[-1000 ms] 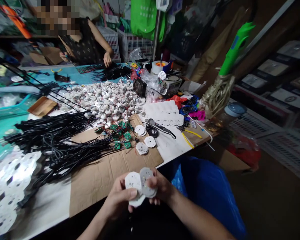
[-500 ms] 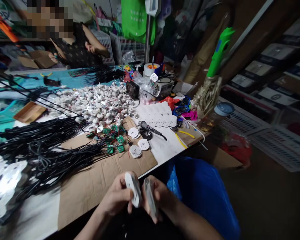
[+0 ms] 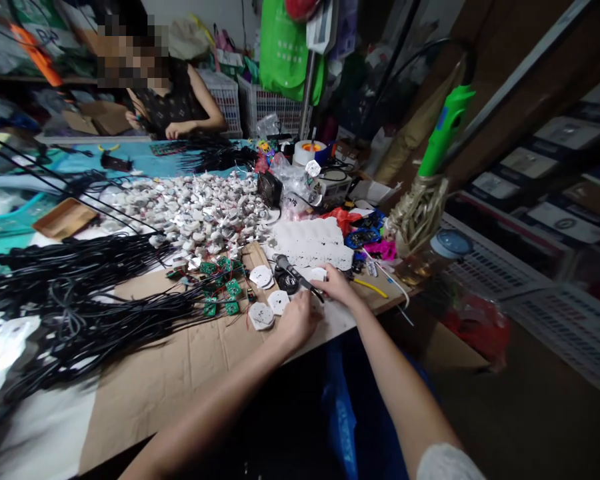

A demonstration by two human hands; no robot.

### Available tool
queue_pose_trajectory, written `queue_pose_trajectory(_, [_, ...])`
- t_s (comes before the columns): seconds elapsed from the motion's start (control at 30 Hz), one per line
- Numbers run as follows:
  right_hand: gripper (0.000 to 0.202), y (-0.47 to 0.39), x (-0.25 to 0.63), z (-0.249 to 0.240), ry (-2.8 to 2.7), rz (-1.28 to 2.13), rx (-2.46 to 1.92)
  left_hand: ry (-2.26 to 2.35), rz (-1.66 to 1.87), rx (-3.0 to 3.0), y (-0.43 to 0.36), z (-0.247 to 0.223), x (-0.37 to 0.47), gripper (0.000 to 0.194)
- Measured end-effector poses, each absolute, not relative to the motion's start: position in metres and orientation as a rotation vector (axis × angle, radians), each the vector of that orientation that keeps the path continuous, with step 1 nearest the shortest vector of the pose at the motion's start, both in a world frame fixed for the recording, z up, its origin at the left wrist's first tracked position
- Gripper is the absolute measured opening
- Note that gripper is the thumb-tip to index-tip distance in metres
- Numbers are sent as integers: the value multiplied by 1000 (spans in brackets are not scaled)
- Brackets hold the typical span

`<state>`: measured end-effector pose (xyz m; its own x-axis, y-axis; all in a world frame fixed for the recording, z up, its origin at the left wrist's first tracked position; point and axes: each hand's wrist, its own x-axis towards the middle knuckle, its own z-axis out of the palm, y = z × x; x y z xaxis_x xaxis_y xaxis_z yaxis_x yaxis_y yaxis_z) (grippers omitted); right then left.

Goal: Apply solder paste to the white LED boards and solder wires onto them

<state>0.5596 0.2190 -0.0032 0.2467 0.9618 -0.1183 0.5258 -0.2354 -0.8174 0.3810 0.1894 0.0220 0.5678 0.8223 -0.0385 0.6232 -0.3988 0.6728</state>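
Here, the right hand (image 3: pixel 336 287) seems to pinch a disc (image 3: pixel 317 274) — ahead of the curled left hand (image 3: pixel 299 321), whose grip I cannot tell — while a tool (image 3: pixel 291 269) beside the disc slants lengthwise toward the gap between both hands.

Over the worktop (image 3: pixel 337 320), L hand (image 3: pixel 300 323), grip hidden, is just beside white discs (image 3: pixel 279 303), R hand (image 3: pixel 336 285) nr blk tool (image 3: pixel 294 271), w/ green PCBs (image 3: pixel 233 288), blk cables (image 3: pixel 130 323) & white-parts pile (image 3: pixel 195 207) beyond, co-worker (image 3: pixel 180 100) opp.

Bare left grip (image 3: pixel 299 321), bare right grip (image 3: pixel 338 287), bare forearms (image 3: pixel 393 373), pale grey right sleeve (image 3: pixel 446 464)
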Motion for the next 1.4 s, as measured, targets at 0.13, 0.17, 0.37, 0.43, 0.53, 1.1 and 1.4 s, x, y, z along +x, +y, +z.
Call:
queue_pose_trajectory(0.13, [35,244,560,0,-1599,714,-1880,1269,370,2335,193,17,383,30])
queue_pose_trajectory(0.17, [34,246,561,2,-1642,667,-1877,1272,382,2381,194,16,383,29])
queue_pose_trajectory(0.37, [39,232,561,2,-1778,457,-1845,1264,430,2538,192,12,372,35])
queue_pose_trajectory(0.43, [39,225,557,-1,-1885,398,-1790,1240,411,2583,189,11,364,35])
queue_pose_trajectory(0.53, [33,217,551,-4,-2069,268,-1745,1178,343,2623,183,11,354,30])
queue_pose_trajectory(1.1, [27,91,506,21,-836,314,-1609,1631,986,2140,151,-5,136,17])
queue_pose_trajectory(1.4, [47,94,406,42,-932,721,-1470,1609,946,2042,140,-13,87,21])
